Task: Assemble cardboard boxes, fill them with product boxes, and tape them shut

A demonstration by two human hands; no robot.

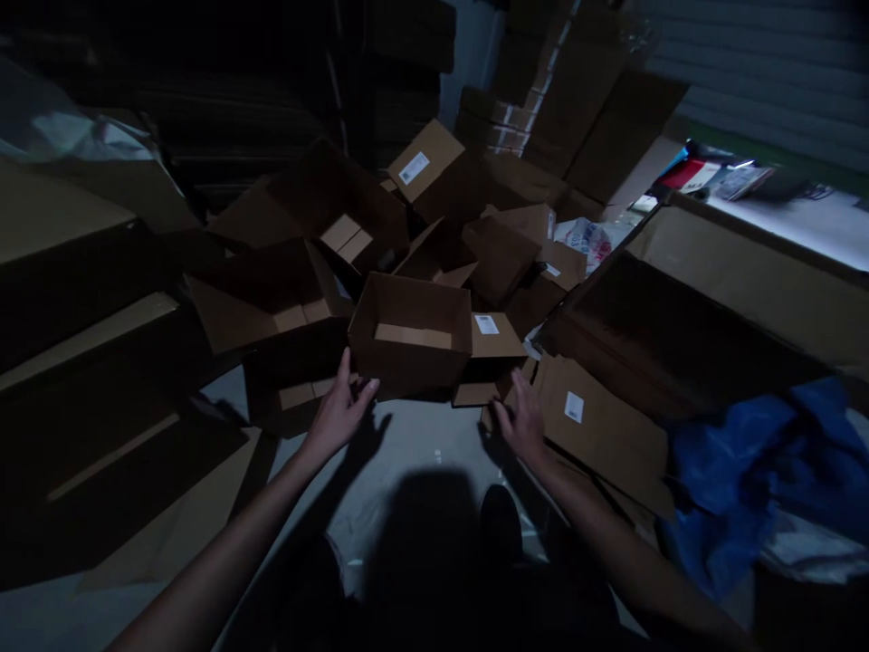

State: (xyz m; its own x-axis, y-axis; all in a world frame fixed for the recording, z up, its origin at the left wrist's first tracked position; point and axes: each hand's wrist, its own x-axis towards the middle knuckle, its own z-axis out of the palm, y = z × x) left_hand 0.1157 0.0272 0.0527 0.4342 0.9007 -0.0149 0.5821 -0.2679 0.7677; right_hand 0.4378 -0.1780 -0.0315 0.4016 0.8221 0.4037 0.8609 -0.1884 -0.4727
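- The grey floor point(407, 430) is seen in dim light, and empty-looking boxes are heaped across it.
- At the right side, a large carton point(747, 263) is placed with its top opened; beside its near end a blue cloth point(787, 453) is crumpled.
- Below this carton, a flat carton point(611, 435) is laid at a slant. It should be judged light but floppy at the folds, so it is better taken by its edge.
- In the middle, in front of the heap, the open box point(411, 373) is found, just ahead of the hands. It should be light for lifting, fairly stiff at the corners and softer in the middle of the walls; the dry board is not expected to be slippery, but it can be dented. It is best held by two opposite side walls, near the corners.
- This box is made of plain brown board, with its opening turned up; a paler strip is seen inside, and no contents can be made out.
- The left hand point(336, 412) is brought to the near left corner of the open box, thumb and fingers spread wide; whether the board is touched cannot be told.
- The right hand point(522, 426) is held by the flat carton's left edge, with a half-wide grip; nothing is seen held.
- On the flat carton, a white label point(574, 407) is stuck.
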